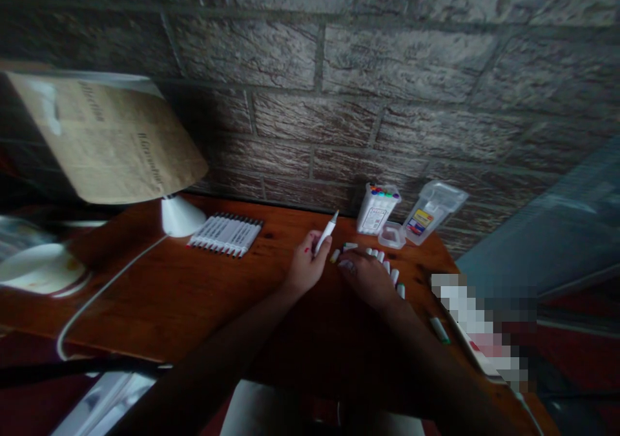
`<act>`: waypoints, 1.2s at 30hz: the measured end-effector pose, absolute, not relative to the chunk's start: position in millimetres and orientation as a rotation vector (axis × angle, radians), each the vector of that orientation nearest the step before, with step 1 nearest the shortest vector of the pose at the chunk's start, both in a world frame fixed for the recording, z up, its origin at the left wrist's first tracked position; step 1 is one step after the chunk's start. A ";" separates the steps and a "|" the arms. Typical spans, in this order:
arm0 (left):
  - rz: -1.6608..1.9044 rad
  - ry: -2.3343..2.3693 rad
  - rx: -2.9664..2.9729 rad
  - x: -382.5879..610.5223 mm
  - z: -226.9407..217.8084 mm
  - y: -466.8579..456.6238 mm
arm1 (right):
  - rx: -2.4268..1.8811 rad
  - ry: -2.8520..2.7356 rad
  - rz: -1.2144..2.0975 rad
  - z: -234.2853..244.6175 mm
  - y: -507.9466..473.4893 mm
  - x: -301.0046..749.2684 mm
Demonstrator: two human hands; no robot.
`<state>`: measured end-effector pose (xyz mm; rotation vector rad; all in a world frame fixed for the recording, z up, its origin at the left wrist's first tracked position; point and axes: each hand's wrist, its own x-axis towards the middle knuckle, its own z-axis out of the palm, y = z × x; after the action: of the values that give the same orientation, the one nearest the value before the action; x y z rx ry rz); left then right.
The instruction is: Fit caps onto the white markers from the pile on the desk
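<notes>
My left hand [307, 265] is closed around a white marker [324, 237] that points up and away, its narrow tip bare. A small red mark shows on that hand. To its right my right hand [365, 273] reaches low over the table, fingers curled down; a whitish bit shows beneath them, too dark to name. Short white marker caps [394, 276] with coloured ends lie in a curved line around the right hand. Between the two hands rests a yellowish cap [334, 256]. Another cap [440, 330] with a green end lies apart at the right.
On the wooden table [159, 300], a row of white markers [227, 234] lies beside a lamp [181, 216]. Toward the wall stand a box of coloured markers [378, 208], a small clear lid [392, 235] and a clear case [433, 211]. A blurred-out device [477, 332] lies on the right edge.
</notes>
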<state>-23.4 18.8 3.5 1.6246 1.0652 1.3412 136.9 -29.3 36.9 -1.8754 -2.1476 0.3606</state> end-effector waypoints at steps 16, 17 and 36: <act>1.254 1.051 1.710 -21.8 13.5 9.8 | -1.551 -1.799 0.439 23.1 -13.0 162.3; 1.260 1.047 1.709 -22.0 13.3 10.0 | -1.566 -1.805 0.426 21.8 -12.8 162.6; 1.272 1.020 1.717 -22.2 6.7 14.2 | -1.732 -2.281 0.305 29.4 -23.2 130.0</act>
<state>-22.2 14.2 6.7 1.7165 1.0203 1.2722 130.0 -23.2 29.4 -1.7324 -2.2807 0.3055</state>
